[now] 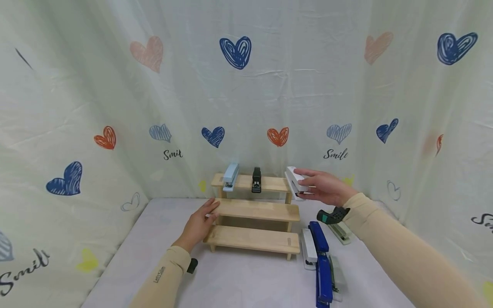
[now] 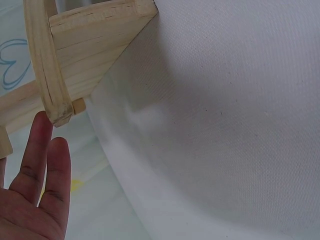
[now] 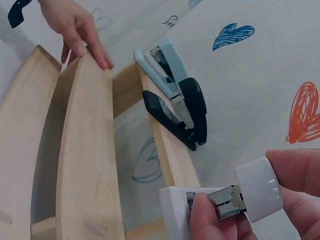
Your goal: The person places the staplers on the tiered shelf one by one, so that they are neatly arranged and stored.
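A three-tier wooden shelf (image 1: 252, 209) stands on the white-covered table. At its right top end, my right hand (image 1: 325, 187) holds a white stapler (image 1: 294, 179). In the right wrist view, thumb and fingers pinch the white stapler (image 3: 259, 192), its metal part showing between base and top. The stapler overlaps the end of the top tier; whether it touches the wood I cannot tell. My left hand (image 1: 198, 226) touches the left end of the middle tier, its visible fingers nearly straight in the left wrist view. On the top tier stand a light blue stapler (image 1: 231, 174) and a black stapler (image 1: 256, 177).
Right of the shelf lie another white stapler (image 1: 308, 248), a blue stapler (image 1: 319, 236), a second blue stapler (image 1: 324, 278) and a pale green stapler (image 1: 340, 232). A further pale stapler (image 1: 336, 273) is partly covered. A heart-patterned curtain (image 1: 254, 98) hangs behind the table.
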{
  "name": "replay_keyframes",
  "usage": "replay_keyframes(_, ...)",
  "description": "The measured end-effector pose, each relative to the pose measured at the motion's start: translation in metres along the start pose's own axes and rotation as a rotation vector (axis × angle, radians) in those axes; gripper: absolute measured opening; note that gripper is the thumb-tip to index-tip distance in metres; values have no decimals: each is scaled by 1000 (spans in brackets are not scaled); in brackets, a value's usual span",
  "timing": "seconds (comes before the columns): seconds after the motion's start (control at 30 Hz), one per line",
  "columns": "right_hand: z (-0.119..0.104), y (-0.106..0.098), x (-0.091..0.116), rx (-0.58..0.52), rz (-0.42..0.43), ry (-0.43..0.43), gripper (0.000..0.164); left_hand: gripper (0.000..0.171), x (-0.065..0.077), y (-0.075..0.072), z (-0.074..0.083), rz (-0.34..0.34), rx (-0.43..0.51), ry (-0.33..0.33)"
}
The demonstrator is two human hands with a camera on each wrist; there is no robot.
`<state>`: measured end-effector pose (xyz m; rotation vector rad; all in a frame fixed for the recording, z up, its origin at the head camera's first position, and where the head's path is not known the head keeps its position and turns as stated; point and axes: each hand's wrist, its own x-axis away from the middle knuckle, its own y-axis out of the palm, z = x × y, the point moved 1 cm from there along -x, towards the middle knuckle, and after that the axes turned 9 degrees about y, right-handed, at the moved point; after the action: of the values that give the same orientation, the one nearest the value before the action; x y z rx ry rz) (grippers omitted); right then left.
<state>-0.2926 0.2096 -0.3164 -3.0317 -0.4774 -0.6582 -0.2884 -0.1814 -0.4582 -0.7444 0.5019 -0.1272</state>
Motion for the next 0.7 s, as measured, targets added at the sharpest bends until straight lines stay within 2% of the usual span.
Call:
replay_keyframes(0.23,-7,23,-31,-79,37,61,61,44,1,0,2,8,5,-8)
replay_keyframes(0.37,-9,32,-44,-84,106,81,59,44,0,1,3,9,5,-5)
replay_keyframes(0.53,-13,41,-51,-33,159,91,59,43,0,1,3,12,0,0)
replay_keyframes(0.7,-16,44,-51,-17,146,93,62,43,1,0,2,13,-5,-7)
